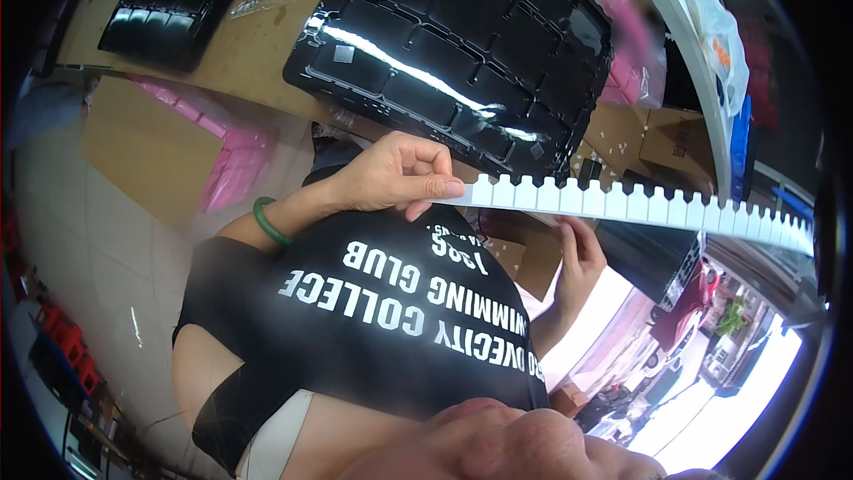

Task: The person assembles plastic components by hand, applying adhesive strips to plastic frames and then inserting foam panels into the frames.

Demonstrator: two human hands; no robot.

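Note:
A long white strip with an evenly notched, toothed upper edge (577,202) stretches from the middle of the head view to the right rim. My left hand (400,171) is closed on its left end, thumb and fingers pinching it. Below the strip's lower edge is my right hand (579,267), its fingers loosely bent and slightly apart; whether the fingertips touch the strip is unclear. Beyond my hands lies a large glossy black plastic tray with rows of shallow compartments (426,36), bearing a small pale square sticker (343,54).
Another black tray (178,9) lies far left on brown cardboard (258,22). Pink bubble wrap (235,160) sticks out by a cardboard panel (142,138) at left. More pink wrap (626,62) and a curved white frame (702,53) stand at right, near a cardboard box (675,138).

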